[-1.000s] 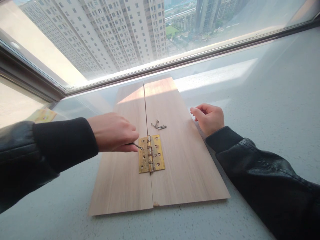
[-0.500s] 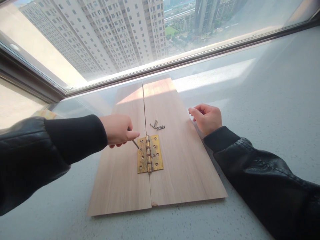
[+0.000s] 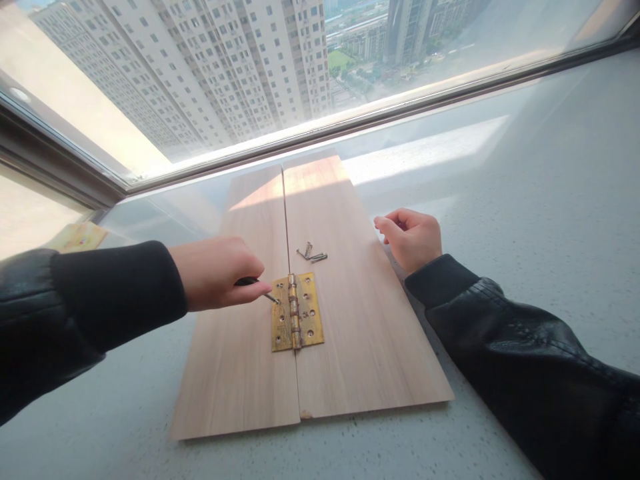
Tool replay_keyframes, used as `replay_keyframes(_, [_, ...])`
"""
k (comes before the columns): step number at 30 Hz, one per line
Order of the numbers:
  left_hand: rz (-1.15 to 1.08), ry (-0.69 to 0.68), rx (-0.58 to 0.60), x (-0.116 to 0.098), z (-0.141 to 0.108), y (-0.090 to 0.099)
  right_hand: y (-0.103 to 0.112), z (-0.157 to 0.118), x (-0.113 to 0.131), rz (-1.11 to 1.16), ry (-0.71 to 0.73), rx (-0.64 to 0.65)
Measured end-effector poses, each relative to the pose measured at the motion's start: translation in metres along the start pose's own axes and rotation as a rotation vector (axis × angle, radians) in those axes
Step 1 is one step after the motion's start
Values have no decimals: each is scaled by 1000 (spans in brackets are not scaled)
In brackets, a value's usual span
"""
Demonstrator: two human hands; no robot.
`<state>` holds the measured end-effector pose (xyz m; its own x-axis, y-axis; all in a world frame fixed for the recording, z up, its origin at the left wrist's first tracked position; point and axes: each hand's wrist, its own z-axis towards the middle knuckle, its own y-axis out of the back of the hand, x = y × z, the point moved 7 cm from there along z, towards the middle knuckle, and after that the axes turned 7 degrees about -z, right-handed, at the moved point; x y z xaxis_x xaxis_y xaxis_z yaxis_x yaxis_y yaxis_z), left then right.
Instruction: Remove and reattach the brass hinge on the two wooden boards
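Observation:
My left hand (image 3: 220, 272) is wrapped round a screwdriver (image 3: 246, 281) with a dark handle. The thin metal tip meets the left leaf of a worn brass hinge (image 3: 294, 310), by its second hole from the top. That hinge lies flat across the seam between a left wooden board (image 3: 240, 373) and a right wooden board (image 3: 370, 347). Several loose screws (image 3: 319, 257) rest on the right board, above the hinge. My right hand (image 3: 414, 241) is closed, fingers curled, at the right board's outer edge; what it holds, if anything, is hidden.
Both boards lie on a pale speckled sill (image 3: 525, 200). Beyond their far ends runs a dark window frame (image 3: 350, 127), with tall buildings outside. A yellowish flat item (image 3: 83, 237) is at the far left, partly behind my left sleeve.
My left hand has shifted left and turned, so more of the dark screwdriver handle shows. The tip stays at the same spot on the hinge. My right hand holds its place.

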<state>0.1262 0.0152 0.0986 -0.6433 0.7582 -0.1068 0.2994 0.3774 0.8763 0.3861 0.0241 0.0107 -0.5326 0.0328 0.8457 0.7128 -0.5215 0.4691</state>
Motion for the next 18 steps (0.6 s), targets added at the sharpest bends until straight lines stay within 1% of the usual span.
replay_keyframes(5, [162,-194,29,-8,3,-2,0,0,0,-3,4,5])
replay_keyframes(9, [235,-343,1,-20,2,-2,0,0,2,-11,11,10])
replay_keyframes(11, [246,-384,-4,-23,3,-2,-1,0,2,-21,19,12])
replay_keyframes(13, [246,-377,5,-23,3,-2,-2,-1,1,-41,36,18])
replay_keyframes(15, [225,-322,2,-20,0,1,-5,-1,1,-73,66,40])
replay_keyframes(17, [181,-230,-49,-15,-9,6,-6,-2,4,-122,108,64])
replay_keyframes(18, [146,-175,-102,-12,-16,9,-5,-3,7,-152,135,70])
